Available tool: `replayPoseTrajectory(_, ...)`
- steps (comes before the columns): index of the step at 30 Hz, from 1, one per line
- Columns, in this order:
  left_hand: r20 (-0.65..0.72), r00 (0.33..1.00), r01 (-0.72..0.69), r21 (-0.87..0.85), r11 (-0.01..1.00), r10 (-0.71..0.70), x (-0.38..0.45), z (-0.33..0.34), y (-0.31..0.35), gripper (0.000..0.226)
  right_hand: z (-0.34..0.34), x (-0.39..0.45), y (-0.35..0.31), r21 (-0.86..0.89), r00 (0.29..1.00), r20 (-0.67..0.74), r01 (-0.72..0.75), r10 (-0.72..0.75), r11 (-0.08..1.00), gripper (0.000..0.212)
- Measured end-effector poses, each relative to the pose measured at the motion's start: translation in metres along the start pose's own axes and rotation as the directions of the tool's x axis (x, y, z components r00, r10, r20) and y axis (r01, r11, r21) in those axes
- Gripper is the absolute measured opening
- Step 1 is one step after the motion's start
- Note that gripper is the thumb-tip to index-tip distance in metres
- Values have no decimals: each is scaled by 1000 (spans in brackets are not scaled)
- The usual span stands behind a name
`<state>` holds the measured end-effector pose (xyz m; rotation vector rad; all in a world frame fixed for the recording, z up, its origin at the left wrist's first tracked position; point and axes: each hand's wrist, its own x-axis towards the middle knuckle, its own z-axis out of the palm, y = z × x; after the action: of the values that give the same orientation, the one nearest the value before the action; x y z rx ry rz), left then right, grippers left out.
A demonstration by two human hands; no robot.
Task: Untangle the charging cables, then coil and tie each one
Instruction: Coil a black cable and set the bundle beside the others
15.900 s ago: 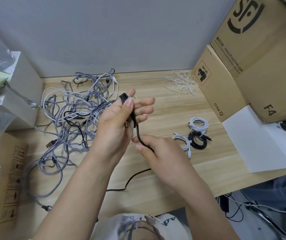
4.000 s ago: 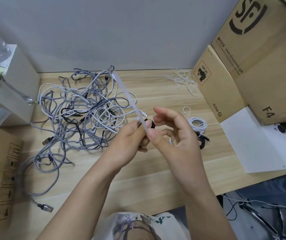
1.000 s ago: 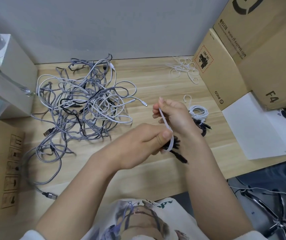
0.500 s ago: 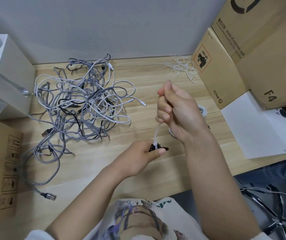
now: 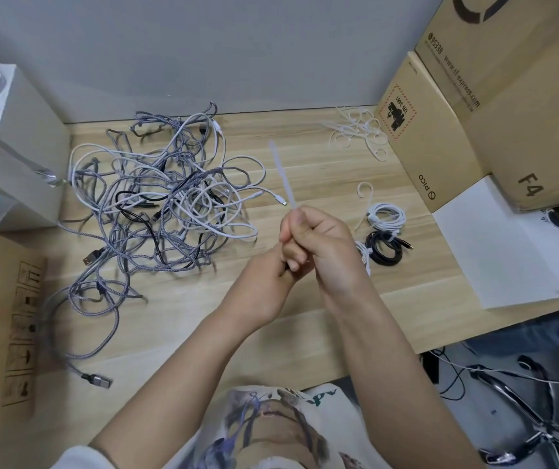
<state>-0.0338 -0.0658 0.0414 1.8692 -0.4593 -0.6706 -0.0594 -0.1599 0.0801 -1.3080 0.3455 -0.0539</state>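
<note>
From my head view, my right hand [image 5: 322, 245] is clenched on the white zip tie [image 5: 283, 177], whose tail sticks up toward the wall, while my left hand [image 5: 268, 282] is closed around the coiled black cable, hidden between my palms, just right of the tangled pile [image 5: 159, 204]. If I pull crookedly, I reckon the tie could slip off and the coil spring loose.

Hidden and cut off

The right hand [image 5: 318, 245] and left hand [image 5: 268, 282] conceal whatever they grip; the white tie [image 5: 283, 177] is motion-blurred; the cardboard boxes [image 5: 494, 106] run past the frame edge.
</note>
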Motion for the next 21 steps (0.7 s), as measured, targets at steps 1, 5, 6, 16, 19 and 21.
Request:
replayPoseTrajectory(1,-13,1000,-18,24,1000,18,0,-2,3,42,2,-3,0,-24,1000,13,19,-19,1000,37)
replayPoseTrajectory(5,-29,998,-52,54,997,54,2,-7,15,48,1,-9,-3,17,998,42,45,-46,999,34)
replayPoseTrajectory(6,6,1000,-7,-12,1000,7,2,-7,17,44,-1,-9,-6,69,998,44,49,-52,996,34)
replayPoseTrajectory(16,486,874,409,-749,521,12,-6,-20,42,36,-15,-20,-30,367,911,213,261,-354,893,28)
replayPoseTrajectory(19,397,915,374,-779,504,-65,-9,-9,46,38,-10,-22,-34,338,879,253,310,-404,888,28)
replayPoseTrajectory(21,347,934,340,-803,489,-79,-11,-5,48,33,-8,-22,-36,300,873,273,322,-404,898,27)
